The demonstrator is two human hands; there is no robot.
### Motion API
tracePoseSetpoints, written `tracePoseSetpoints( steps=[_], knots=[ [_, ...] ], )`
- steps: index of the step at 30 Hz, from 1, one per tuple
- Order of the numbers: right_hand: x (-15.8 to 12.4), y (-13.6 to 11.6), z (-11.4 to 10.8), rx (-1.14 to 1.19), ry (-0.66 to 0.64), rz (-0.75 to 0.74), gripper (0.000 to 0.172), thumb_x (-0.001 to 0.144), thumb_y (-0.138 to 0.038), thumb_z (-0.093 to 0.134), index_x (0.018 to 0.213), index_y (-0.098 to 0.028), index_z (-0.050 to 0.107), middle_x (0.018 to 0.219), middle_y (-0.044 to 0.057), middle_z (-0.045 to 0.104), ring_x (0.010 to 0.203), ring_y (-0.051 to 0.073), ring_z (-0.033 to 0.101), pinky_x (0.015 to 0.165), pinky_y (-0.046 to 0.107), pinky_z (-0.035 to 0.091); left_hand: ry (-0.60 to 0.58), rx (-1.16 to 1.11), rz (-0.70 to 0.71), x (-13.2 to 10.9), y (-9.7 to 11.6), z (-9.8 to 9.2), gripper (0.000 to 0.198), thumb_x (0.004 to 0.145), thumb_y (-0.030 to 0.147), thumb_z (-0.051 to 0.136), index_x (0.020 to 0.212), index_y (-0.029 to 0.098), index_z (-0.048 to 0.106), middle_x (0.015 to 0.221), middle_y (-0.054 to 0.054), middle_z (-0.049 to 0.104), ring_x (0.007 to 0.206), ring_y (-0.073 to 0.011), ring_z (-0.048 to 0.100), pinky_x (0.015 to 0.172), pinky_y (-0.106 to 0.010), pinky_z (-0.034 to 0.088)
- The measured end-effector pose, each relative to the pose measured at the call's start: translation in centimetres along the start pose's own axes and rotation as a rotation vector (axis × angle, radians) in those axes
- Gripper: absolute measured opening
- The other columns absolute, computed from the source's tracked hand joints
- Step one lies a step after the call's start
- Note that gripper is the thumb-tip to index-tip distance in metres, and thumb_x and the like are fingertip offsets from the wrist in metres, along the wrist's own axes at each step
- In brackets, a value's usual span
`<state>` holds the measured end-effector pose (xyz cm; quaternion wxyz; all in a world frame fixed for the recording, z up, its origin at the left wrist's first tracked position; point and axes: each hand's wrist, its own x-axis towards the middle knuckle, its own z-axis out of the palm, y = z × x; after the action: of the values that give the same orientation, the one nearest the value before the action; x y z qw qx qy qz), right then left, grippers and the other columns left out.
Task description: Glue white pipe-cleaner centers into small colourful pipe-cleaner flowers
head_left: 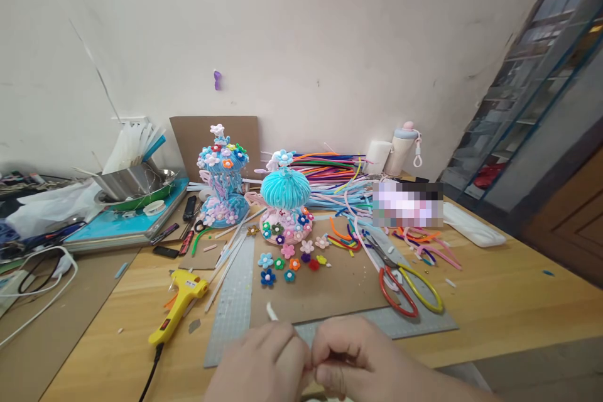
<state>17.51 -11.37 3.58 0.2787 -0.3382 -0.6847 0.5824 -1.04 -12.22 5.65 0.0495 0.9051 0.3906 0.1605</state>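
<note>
My left hand [261,364] and my right hand [353,358] meet at the bottom edge, fingers curled and pinched together. A white pipe cleaner [272,311] pokes up out of my left hand's grip and runs between both hands. They hover over a grey cutting mat [235,301] and a brown cardboard sheet [330,286]. Several small pipe-cleaner flowers [289,262] lie on the cardboard just beyond my hands.
A yellow glue gun [179,304] lies to the left, scissors [405,286] with red and yellow handles to the right. Behind stand a turquoise mushroom-shaped craft [285,204], a taller flowered craft [221,179], a pile of coloured pipe cleaners [330,179] and a bottle [400,151].
</note>
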Motion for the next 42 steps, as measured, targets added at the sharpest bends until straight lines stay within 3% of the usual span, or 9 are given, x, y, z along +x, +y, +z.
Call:
tracePoseSetpoints(
  steps=[4,7,15,22,27,32,35,38,42],
  knots=[
    [0.5,-0.1,-1.2,-0.518,0.043,-0.458,0.029,0.093,-0.02,0.033,0.072,-0.018,0.053,0.07,0.002,0.051,0.069,0.014,0.046,0.062,0.026,0.034,-0.191,-0.851,-0.431,1.6,-1.2,0.2,0.013,0.075,0.024,0.054,0.064,0.019,0.055,0.056,0.003,0.052,0.051,-0.0117,0.045,0.048,-0.021,0.032],
    [1.6,0.2,-2.1,-0.491,0.135,-0.517,0.029,0.094,-0.022,0.034,0.074,-0.017,0.055,0.071,0.003,0.053,0.068,0.014,0.047,0.062,0.025,0.035,-0.263,-1.255,-0.585,2.8,-2.1,0.2,0.027,0.071,0.043,0.06,0.064,0.018,0.052,0.054,0.005,0.045,0.046,-0.0086,0.036,0.047,-0.021,0.029],
    [4.9,1.6,-2.9,0.237,0.143,-0.09,0.034,0.079,-0.049,0.06,0.072,-0.017,0.052,0.058,-0.005,0.045,0.049,0.008,0.041,0.047,0.019,0.035,-0.007,-0.451,-0.131,3.8,-3.9,-0.9,0.014,0.087,0.017,0.044,0.091,0.022,0.057,0.087,-0.002,0.06,0.08,-0.0157,0.052,0.069,-0.025,0.039],
    [5.8,2.4,-2.8,0.367,0.075,0.05,0.038,0.072,-0.051,0.066,0.07,-0.017,0.051,0.052,-0.007,0.046,0.044,0.006,0.039,0.044,0.018,0.032,0.116,-0.173,0.043,3.7,-4.5,0.1,0.021,0.09,0.019,0.04,0.084,0.02,0.06,0.083,-0.006,0.063,0.077,-0.0171,0.055,0.066,-0.026,0.041],
    [5.5,3.6,-2.2,0.196,0.112,-0.053,0.031,0.079,-0.045,0.06,0.069,-0.017,0.052,0.054,-0.006,0.045,0.047,0.007,0.038,0.046,0.019,0.031,0.123,-0.663,-0.305,3.3,-4.3,2.6,0.017,0.084,0.025,0.05,0.07,0.018,0.056,0.065,-0.001,0.055,0.062,-0.014,0.05,0.057,-0.024,0.038],
    [4.7,4.0,-2.2,-0.448,0.165,-0.528,0.026,0.091,-0.023,0.04,0.073,-0.017,0.058,0.071,0.003,0.058,0.068,0.014,0.049,0.063,0.025,0.038,0.048,-1.595,-0.823,2.7,-2.9,4.3,0.035,0.06,0.039,0.077,0.064,0.015,0.052,0.053,0.005,0.048,0.046,-0.0058,0.04,0.046,-0.017,0.034],
    [4.3,3.8,-2.1,-0.54,0.129,-0.709,0.028,0.093,-0.017,0.033,0.08,-0.017,0.058,0.079,0.007,0.061,0.073,0.016,0.05,0.066,0.027,0.039,0.018,-1.827,-0.99,1.8,-1.8,3.9,0.034,0.059,0.036,0.08,0.068,0.014,0.056,0.059,0.004,0.051,0.047,-0.0036,0.041,0.046,-0.015,0.036],
    [4.0,3.2,-1.7,-0.353,0.207,-0.584,0.024,0.093,-0.024,0.04,0.077,-0.017,0.057,0.071,0.003,0.057,0.068,0.013,0.051,0.063,0.024,0.039,0.088,-1.594,-0.821,0.6,-1.4,3.4,0.03,0.071,0.043,0.069,0.072,0.015,0.057,0.061,0.002,0.054,0.047,-0.0064,0.045,0.043,-0.018,0.039],
    [3.9,2.4,-1.2,-0.068,0.217,-0.253,0.026,0.088,-0.035,0.051,0.07,-0.017,0.055,0.06,-0.003,0.048,0.055,0.01,0.044,0.052,0.021,0.035,0.354,-0.741,-0.309,-1.1,-1.9,3.5,0.002,0.079,0.02,0.062,0.078,0.019,0.061,0.072,-0.001,0.062,0.063,-0.0118,0.058,0.057,-0.021,0.048]
  ],
)
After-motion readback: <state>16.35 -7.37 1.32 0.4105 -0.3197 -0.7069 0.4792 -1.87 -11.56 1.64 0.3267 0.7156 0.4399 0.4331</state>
